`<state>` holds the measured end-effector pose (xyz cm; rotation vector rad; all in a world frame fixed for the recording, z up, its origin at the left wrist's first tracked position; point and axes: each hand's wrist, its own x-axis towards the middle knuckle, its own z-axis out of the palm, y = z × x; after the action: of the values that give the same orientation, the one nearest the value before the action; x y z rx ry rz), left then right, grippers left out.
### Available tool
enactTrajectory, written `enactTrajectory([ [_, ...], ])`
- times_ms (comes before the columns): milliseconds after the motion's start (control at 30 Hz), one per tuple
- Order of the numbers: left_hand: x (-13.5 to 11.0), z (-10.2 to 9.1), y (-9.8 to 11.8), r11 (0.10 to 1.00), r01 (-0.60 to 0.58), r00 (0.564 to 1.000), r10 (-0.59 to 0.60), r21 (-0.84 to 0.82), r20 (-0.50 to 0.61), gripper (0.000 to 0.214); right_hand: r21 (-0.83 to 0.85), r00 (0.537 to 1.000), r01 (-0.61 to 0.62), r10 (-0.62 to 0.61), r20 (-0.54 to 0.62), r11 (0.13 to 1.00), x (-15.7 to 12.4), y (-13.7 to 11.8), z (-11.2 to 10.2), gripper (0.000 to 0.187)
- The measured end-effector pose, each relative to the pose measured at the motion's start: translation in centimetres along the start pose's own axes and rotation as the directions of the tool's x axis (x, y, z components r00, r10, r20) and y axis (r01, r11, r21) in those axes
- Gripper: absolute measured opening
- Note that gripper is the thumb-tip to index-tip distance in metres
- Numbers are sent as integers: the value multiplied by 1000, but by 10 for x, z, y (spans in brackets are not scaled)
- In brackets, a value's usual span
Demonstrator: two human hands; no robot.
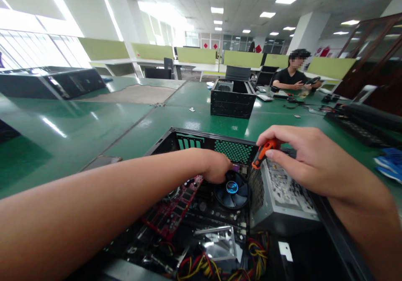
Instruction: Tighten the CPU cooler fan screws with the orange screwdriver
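Note:
An open black computer case (188,140) lies on the green table right in front of me. My left hand (216,166) reaches down into it, its fingers curled at the upper edge of the round blue-hubbed CPU fan (231,191); what they grip is hidden. My right hand (301,157) pinches the orange-and-black handle of a screwdriver (263,152), held over the grey power supply (279,197). The screwdriver points down towards the fan. A red expansion card (176,207) sits left of the fan. Coloured cable bundles (251,251) lie at the near end of the case.
A second open black case (232,99) stands farther back on the green table (94,126). Behind it a seated person in a black shirt (293,80) works with small parts. Black equipment lies at the far left (50,82) and right (370,122). Blue items (389,163) rest at the right edge.

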<state>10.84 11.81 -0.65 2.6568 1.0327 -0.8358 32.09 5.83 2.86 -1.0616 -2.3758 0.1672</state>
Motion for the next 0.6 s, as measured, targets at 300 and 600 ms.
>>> enactTrajectory([
  [300,3,1,1,1000,3,1000,-3,4,25,60,-77,999,28,-27,17,997,0,-5,4,20],
  [600,6,3,2,1000,25,998,-24,-11,54,57,-43,1000,13,-12,18,999,0,-5,3,17],
])
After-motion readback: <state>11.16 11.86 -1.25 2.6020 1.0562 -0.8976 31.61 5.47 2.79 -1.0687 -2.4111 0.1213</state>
